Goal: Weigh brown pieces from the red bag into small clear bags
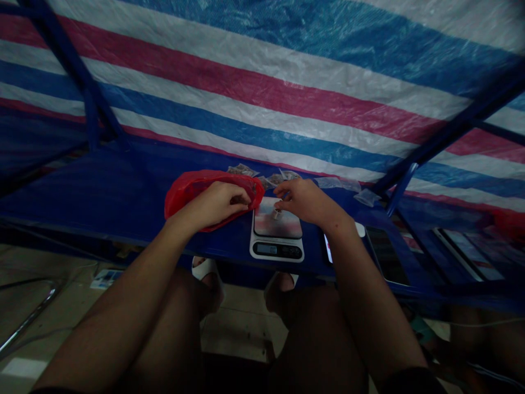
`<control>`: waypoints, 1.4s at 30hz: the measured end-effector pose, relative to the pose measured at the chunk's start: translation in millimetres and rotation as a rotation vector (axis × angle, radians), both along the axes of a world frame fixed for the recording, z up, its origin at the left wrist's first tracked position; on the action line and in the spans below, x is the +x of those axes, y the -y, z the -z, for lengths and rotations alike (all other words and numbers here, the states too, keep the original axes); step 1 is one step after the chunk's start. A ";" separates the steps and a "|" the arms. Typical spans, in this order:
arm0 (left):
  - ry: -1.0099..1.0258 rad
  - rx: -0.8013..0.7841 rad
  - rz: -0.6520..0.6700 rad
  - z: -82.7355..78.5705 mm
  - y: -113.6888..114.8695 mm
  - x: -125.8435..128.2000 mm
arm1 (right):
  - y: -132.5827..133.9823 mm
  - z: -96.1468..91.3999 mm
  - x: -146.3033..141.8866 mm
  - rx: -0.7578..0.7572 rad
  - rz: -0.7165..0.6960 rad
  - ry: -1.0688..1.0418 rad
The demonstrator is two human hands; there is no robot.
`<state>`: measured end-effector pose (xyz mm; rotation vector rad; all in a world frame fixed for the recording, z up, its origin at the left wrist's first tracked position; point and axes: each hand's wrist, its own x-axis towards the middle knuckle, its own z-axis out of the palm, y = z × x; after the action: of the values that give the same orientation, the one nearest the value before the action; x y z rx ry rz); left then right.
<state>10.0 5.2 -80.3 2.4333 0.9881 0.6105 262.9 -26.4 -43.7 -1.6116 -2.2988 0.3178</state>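
My left hand (225,201) rests over a red plastic bag (192,186), its fingers curled in a pinch near the bag's right end. What those fingertips hold, if anything, is hidden. Just to the right stands a white digital kitchen scale (258,241) with a shiny plate and a lit display. My right hand (301,198) hovers over the plate with thumb and fingers bent, a gap between them. Under its thumb a small metallic piece (278,214) shows at the plate; I cannot tell its kind. Behind the scale lie small clear bags (273,180) with grainy-looking contents.
Clear plastic bags (338,183) lie farther right on the blue table (102,186). A lit phone (328,249) is partly behind my right forearm, beside a dark tablet-like panel (385,254). Blue metal bars (74,65) and a striped tarp (262,93) close off the far side.
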 end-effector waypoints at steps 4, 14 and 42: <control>0.003 0.002 0.017 -1.0 1.7 5.4 | -0.2 2.3 2.3 0.014 -0.053 -0.028; 0.068 0.014 0.041 -2.2 4.0 14.8 | 4.0 0.6 8.2 0.029 -0.108 -0.106; -0.130 0.039 0.244 -22.4 -9.6 88.3 | 8.8 7.7 42.8 0.246 0.154 -0.614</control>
<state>98.3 14.7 -57.9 2.6028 0.7159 0.3955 305.7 -35.2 -51.4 -1.3236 -1.6716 0.4056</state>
